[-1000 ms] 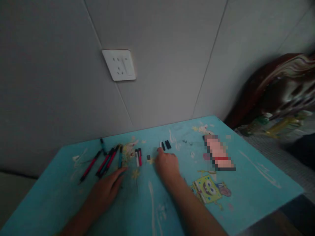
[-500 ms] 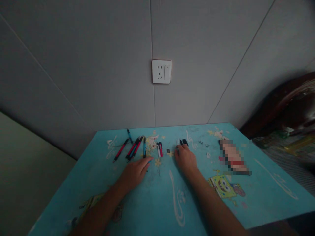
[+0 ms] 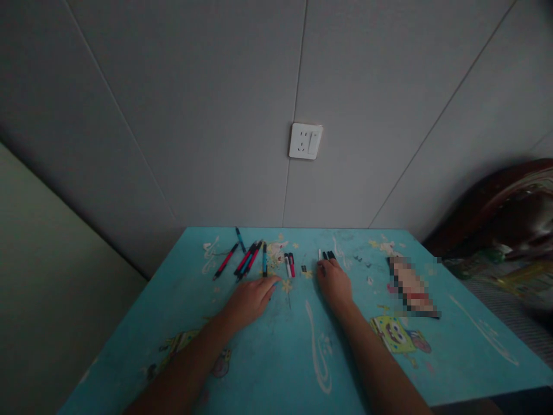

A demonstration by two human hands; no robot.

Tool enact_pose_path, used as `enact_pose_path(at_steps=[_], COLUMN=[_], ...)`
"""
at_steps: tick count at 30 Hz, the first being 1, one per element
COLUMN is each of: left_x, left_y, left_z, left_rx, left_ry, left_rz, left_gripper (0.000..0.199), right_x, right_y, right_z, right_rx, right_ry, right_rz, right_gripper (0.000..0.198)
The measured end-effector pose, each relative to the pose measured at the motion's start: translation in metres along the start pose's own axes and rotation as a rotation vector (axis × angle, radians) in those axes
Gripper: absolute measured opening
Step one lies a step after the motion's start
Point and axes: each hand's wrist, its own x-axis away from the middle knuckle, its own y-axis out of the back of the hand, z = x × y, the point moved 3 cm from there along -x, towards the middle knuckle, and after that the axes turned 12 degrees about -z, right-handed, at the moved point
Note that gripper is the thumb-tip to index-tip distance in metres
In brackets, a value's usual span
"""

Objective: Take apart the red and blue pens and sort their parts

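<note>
My left hand [image 3: 251, 300] is closed low over the tabletop, around what looks like a blue pen [image 3: 275, 283]; the fingers cover most of it. My right hand [image 3: 336, 283] rests farther right, its bent fingers closed on a white marker [image 3: 319, 254] whose near end is hidden. Right beside those fingers lie black-ended markers [image 3: 331, 255]. Between my hands are a white marker with a dark cap [image 3: 287, 266] and a pink one [image 3: 292, 265], side by side. Several pink and blue pens lie in a loose pile [image 3: 248, 260] beyond my left hand, with a blue pen [image 3: 265, 259] at its right.
The blue cartoon-print table [image 3: 276, 369] meets a grey wall with a socket plate [image 3: 306, 141]. A blurred-out flat item [image 3: 413, 287] lies at the right. Past the table's right edge stands dark, shiny brown furniture [image 3: 496, 202].
The view has shifted and tilted, so the table and socket sit farther right. Fewer white marker ends show beyond my right fingers. Both hands stay nearly in place on the table.
</note>
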Motion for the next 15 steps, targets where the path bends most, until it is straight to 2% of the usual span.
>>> enact_pose_path(at_steps=[7,10,13,15], left_x=[0.001,0.000,0.001,0.002], left_y=[-0.001,-0.001,-0.002,-0.003], left_z=[0.001,0.000,-0.004,-0.005], left_rx=[-0.002,0.022,0.062,0.089], left_ry=[0.047,0.050,-0.005,-0.023], left_rz=[-0.027,-0.036,-0.013,0.003], left_gripper=[0.038,0.031,0.025,0.021], right_x=[-0.002,-0.002,0.004,0.013], right_y=[-0.002,0.006,0.020,0.028], right_z=[-0.005,-0.002,0.016,0.035], right_rx=[-0.038,-0.154,-0.412,-0.560], right_ry=[0.015,0.042,0.207,0.392], right_rz=[-0.014,-0.084,-0.120,-0.049], right_gripper=[0.030,0.030,0.029,0.025])
